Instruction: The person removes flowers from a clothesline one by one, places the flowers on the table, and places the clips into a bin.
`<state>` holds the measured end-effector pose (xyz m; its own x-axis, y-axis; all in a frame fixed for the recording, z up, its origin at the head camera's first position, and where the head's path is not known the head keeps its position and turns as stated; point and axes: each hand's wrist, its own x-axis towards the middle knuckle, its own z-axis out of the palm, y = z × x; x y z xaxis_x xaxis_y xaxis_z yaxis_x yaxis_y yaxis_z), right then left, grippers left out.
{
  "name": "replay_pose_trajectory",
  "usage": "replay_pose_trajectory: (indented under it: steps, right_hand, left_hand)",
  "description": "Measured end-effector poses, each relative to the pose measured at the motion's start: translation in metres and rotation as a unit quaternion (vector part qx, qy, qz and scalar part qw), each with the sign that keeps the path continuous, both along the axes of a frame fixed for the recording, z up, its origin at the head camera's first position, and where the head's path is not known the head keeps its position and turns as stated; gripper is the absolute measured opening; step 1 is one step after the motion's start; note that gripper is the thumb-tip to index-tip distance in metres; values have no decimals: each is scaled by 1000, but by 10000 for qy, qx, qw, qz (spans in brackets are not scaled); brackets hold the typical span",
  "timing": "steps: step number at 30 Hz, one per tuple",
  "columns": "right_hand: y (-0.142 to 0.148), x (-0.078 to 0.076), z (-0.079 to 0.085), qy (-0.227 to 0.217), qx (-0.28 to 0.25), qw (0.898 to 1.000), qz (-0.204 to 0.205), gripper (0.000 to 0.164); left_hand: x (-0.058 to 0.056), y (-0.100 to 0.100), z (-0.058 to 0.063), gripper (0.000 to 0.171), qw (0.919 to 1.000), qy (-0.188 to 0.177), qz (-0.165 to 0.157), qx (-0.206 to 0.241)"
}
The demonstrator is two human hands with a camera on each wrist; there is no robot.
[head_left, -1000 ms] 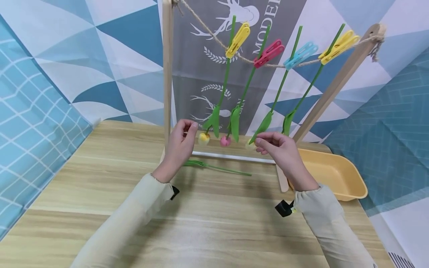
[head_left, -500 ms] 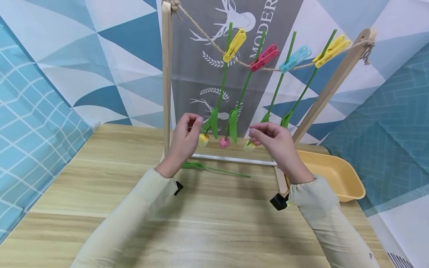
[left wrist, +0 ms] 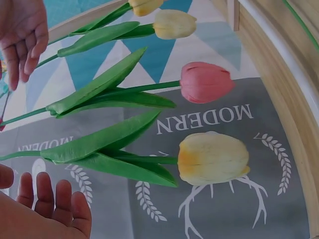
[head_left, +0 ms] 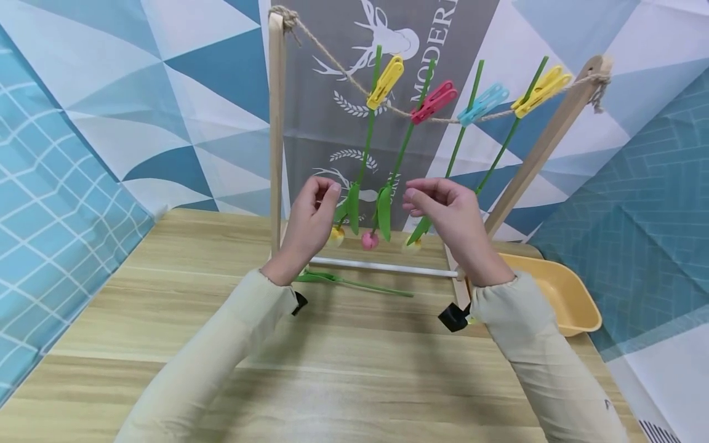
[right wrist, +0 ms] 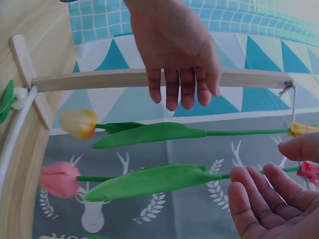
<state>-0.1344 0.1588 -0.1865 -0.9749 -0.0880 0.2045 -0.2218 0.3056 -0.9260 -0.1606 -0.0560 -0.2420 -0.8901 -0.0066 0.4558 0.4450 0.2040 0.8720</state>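
Several artificial tulips hang heads down from a twine line [head_left: 335, 60]. A yellow clothespin [head_left: 386, 83], a red clothespin [head_left: 434, 103], a blue clothespin [head_left: 484, 104] and another yellow clothespin [head_left: 543, 91] clip their stems. My left hand [head_left: 312, 215], fingers loosely curled and holding nothing, is beside the leftmost yellow tulip [left wrist: 214, 158]. Bare too, my right hand [head_left: 451, 209] has relaxed fingers and overlaps the right-hand stems in the head view. Between the hands hangs a pink tulip [left wrist: 205, 82]; a pale yellow tulip [left wrist: 174, 24] is beyond it.
Wooden posts [head_left: 276, 135] carry the twine, with a white rod [head_left: 382, 266] across the bottom. Another tulip [head_left: 376, 288] lies on the wooden table [head_left: 332, 381], its white bloom [right wrist: 20, 98] showing in the right wrist view. A yellow basin [head_left: 573, 295] stands at right.
Both hands have risen a little and come closer together, the right one shifting left away from the pale yellow tulip. The hanging tulips stay clipped. The head view has tilted slightly up.
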Motion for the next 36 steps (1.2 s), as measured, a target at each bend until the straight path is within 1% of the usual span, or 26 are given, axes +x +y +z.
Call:
replay_pose_trajectory:
  steps: [5, 10, 17, 22, 27, 31, 36]
  right_hand:
    - [-10, -2, 9, 137, -140, 9998, 75, 32]
    - [-17, -4, 15, 157, -255, 9995, 117, 32]
    - [-29, -13, 29, 377, -535, 9978, 136, 29]
    - [-33, -13, 37, 433, -766, 9961, 91, 27]
    - [-35, -12, 46, 564, -925, 9941, 91, 26]
    - [-38, -11, 53, 570, -1069, 9926, 78, 27]
    - [-40, -10, 62, 589, -1018, 9931, 43, 27]
  left_hand:
    - [-1, 3, 5, 23, 9999, 65, -77, 57]
    - [-2, 5, 9, 23, 9998, 104, -174, 69]
    - [-4, 6, 18, 24, 9998, 158, -151, 25]
    - [-4, 8, 21, 24, 9997, 83, -219, 1]
    - [-7, 9, 25, 24, 9997, 180, -182, -30]
    - [-8, 8, 27, 24, 9997, 189, -153, -44]
    - [-10, 8, 31, 23, 9998, 143, -98, -101]
